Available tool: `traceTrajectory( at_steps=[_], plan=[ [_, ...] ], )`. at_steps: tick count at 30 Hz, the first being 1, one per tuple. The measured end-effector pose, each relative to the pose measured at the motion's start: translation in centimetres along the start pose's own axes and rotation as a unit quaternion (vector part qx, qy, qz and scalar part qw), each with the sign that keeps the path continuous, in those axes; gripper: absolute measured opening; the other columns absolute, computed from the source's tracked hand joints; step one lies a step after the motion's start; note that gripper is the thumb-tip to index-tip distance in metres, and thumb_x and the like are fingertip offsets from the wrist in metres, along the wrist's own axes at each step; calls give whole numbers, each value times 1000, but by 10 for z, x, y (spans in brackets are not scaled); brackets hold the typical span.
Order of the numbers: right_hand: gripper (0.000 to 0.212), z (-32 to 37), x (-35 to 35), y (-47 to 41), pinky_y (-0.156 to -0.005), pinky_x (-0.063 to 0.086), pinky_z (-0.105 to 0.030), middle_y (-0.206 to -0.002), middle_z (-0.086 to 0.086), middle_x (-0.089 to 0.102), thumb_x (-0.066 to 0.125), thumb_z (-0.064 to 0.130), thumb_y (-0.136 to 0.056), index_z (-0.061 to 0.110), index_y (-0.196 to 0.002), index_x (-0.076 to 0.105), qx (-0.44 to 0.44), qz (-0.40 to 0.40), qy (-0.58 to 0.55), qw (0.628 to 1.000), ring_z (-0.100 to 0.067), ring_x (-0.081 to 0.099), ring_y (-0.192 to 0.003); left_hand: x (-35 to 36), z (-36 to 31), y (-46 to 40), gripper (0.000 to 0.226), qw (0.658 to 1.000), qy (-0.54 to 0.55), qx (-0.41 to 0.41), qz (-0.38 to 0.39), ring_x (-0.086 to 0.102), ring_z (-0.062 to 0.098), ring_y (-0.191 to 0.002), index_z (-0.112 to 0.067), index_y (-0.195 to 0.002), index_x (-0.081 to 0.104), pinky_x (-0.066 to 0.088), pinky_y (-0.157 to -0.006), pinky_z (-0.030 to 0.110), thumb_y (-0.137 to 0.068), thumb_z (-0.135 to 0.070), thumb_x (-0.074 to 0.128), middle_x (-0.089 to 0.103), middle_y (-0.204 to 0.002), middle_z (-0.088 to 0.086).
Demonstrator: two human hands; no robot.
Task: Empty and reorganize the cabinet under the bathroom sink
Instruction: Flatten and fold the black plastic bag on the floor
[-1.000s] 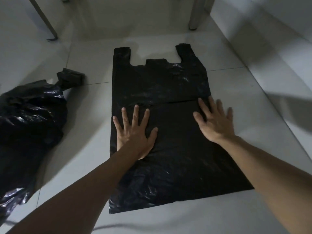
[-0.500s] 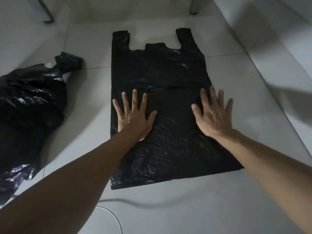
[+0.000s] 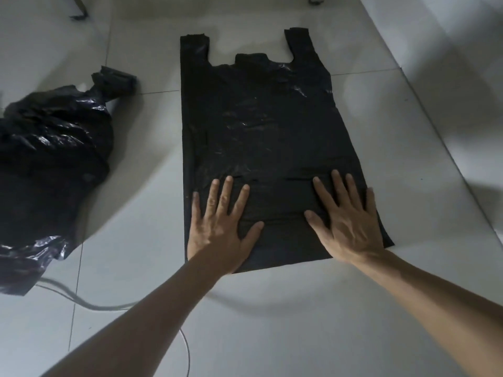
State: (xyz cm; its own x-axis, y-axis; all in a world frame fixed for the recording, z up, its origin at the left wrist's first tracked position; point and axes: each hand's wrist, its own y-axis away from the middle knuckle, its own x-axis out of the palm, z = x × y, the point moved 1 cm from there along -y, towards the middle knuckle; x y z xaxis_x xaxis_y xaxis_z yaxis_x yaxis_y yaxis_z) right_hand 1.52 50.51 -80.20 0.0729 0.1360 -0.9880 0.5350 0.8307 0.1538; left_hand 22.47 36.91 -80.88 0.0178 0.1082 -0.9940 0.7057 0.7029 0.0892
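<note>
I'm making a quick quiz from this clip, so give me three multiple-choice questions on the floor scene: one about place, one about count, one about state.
1. Where is the crumpled bag? A left of the flat bag B on top of it C right of it
2. How many handle loops does the flat bag show? A one B two C four
3. How do the hands lie? A fists B pinching C flat, fingers spread

A: crumpled bag lies left of flat bag.
B: two loops at its far end.
C: left hand and right hand press flat on it.

Grey cable (image 3: 89, 302) w/ metal leg (image 3: 79, 6) on tile floor (image 3: 299, 322).
</note>
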Motion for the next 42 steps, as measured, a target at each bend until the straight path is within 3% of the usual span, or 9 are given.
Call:
traceTrajectory(
  at_steps=[9,14,19,25,30,35,37,39,42],
  plan=[
    [81,-22,-11,0,-117,4,-62,-164,1,-6,-6,69,-83,30,-154,-4,70,44,-4,997,-29,-6,-150,-8,33,-1,76,999,15,-35,-8,1,28,-150,-27,-154,17,3,-119,56,-91,-68,9,6,-162,6],
    [65,7,-45,-50,-118,0,-59,-164,-2,-7,19,55,-99,29,-155,1,-38,-11,-15,999,-31,-7,-150,-34,9,-53,68,998,31,11,-54,-7,25,-149,-24,-154,14,-5,-119,53,-95,-57,18,-2,-163,7],
    [62,32,-49,-121,-120,-2,-56,-164,-1,-9,24,52,-101,33,-155,0,-114,-4,-21,993,-29,-8,-150,-34,-1,-115,66,998,9,66,-13,-11,22,-149,-22,-155,5,-3,-119,52,-98,-52,18,-11,-162,5],
    [65,22,-23,-144,-120,-6,-53,-164,3,-9,6,64,-95,38,-154,-4,-62,5,-31,998,-23,-12,-150,-21,13,-134,75,998,-3,60,12,-14,21,-148,-28,-154,-2,-3,-119,54,-88,-63,-1,-15,-161,2],
    [71,20,-20,-145,-120,-4,-52,-163,4,-13,-8,67,-87,40,-152,-11,-60,-9,-17,998,-22,-12,-150,-29,24,-174,67,990,-14,139,7,-13,19,-149,-30,-154,-2,-3,-119,51,-94,-59,6,-12,-162,1],
    [71,20,-19,-144,-120,-5,-52,-162,5,-17,-14,68,-86,41,-150,-17,-61,-15,-19,998,-22,-14,-149,-30,85,-210,75,997,6,-69,39,-15,25,-148,-32,-153,-9,-7,-118,54,-90,-70,8,-16,-161,3],
    [72,21,-20,-144,-120,-5,-52,-162,5,-14,-14,69,-85,41,-151,-14,-64,-8,-25,998,-22,-13,-150,-30,94,-212,78,994,7,-104,45,-16,27,-147,-33,-152,-12,-7,-117,57,-88,-73,4,-18,-161,4],
    [73,25,-25,-144,-120,-4,-54,-164,4,-8,-2,68,-86,41,-153,-5,-44,9,-34,998,-22,-10,-150,-27,94,-209,78,994,6,-101,36,-18,26,-147,-34,-151,-16,-6,-117,58,-86,-74,1,-20,-160,3],
    [64,46,-47,-157,-117,5,-63,-160,-4,21,39,52,-89,29,-148,27,-37,-33,-45,998,-28,9,-150,-25,94,-209,77,994,5,-103,26,-19,25,-147,-34,-150,-18,-7,-117,57,-86,-73,-1,-21,-159,3]
  ],
)
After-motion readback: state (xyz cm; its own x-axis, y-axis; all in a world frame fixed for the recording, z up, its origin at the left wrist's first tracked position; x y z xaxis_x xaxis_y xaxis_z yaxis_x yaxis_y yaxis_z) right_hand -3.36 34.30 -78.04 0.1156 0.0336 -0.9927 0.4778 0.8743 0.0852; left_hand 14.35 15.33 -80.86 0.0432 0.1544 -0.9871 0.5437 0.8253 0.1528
